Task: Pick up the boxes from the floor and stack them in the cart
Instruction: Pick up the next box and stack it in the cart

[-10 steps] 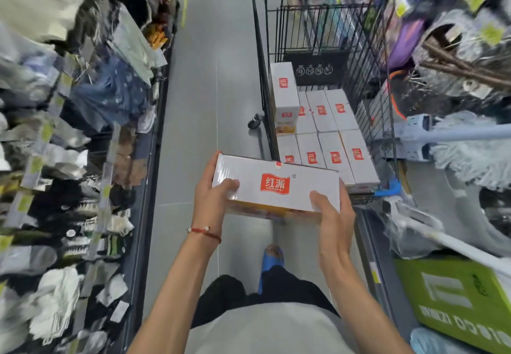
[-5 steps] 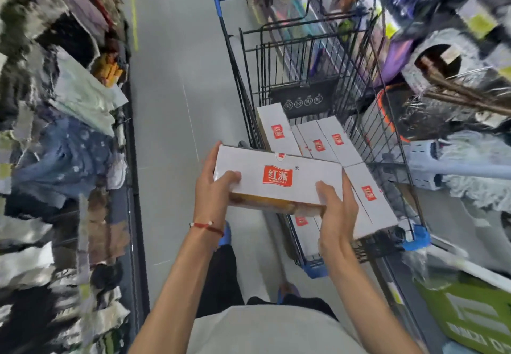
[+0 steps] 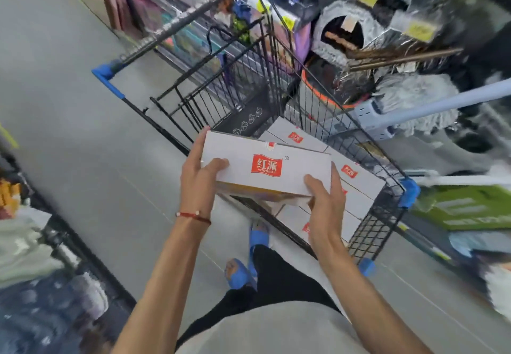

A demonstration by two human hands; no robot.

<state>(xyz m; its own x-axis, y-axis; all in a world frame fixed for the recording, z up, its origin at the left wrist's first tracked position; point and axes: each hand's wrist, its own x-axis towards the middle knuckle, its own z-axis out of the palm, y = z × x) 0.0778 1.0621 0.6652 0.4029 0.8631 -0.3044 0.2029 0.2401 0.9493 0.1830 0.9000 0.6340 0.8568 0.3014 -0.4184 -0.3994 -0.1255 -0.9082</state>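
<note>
I hold a white box (image 3: 265, 164) with a red logo flat between both hands, over the near left rim of the black wire cart (image 3: 367, 232). My left hand (image 3: 200, 178) grips its left end, thumb on top. My right hand (image 3: 325, 201) grips its right front corner. Inside the cart lie several matching white boxes (image 3: 356, 179), laid flat side by side; the held box hides part of them.
The cart's blue-capped handle (image 3: 110, 77) points away to the upper left. Store shelves with mops and cleaning goods (image 3: 414, 99) crowd the right. Racks of clothing (image 3: 33, 270) line the left. Grey aisle floor (image 3: 83, 146) lies between. My blue sandals (image 3: 240, 273) stand beside the cart.
The view has swung and tilted, so the cart now lies diagonally. The box has moved forward and now hangs over the cart's near edge, both hands still on it.
</note>
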